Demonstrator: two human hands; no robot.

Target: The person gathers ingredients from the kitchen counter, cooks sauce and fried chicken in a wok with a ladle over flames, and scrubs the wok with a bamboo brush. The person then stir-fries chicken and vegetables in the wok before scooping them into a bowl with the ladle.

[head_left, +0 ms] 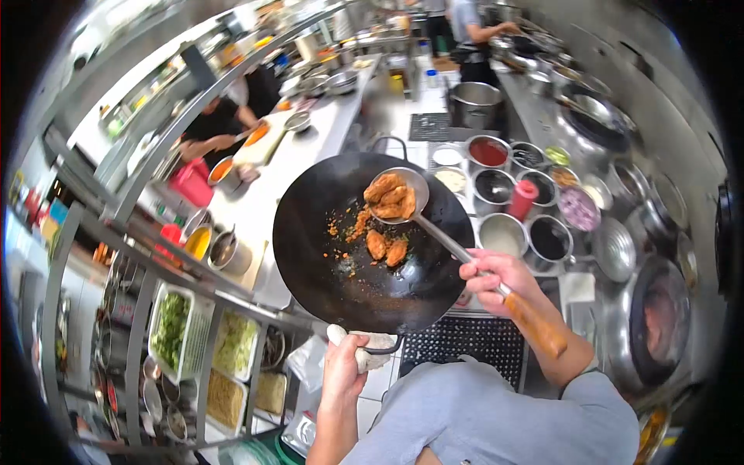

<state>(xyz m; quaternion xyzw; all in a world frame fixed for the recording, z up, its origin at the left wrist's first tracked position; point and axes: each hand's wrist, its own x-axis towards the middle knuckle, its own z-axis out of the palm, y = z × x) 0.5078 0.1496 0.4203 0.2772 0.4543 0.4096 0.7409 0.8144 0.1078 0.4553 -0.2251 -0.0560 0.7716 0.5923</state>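
A large black wok [310,248] is held up in front of me, tilted. My left hand [346,358] grips its near handle through a white cloth [376,341]. My right hand [500,280] is closed round the metal shaft of a ladle [443,238], whose wooden end [539,325] lies along my forearm. Several browned pieces of food [391,195] fill the ladle's bowl, over the wok. Two more pieces [386,248] lie in the wok, with small orange-brown crumbs [333,230] scattered beside them.
Pots of sauces [488,152], a red squeeze bottle [523,198] and chopped onion [578,209] stand to the right. Another wok [635,333] is at far right. A metal rack [139,271] and vegetable trays [177,329] are at left. Co-workers [213,128] [467,35] stand farther off.
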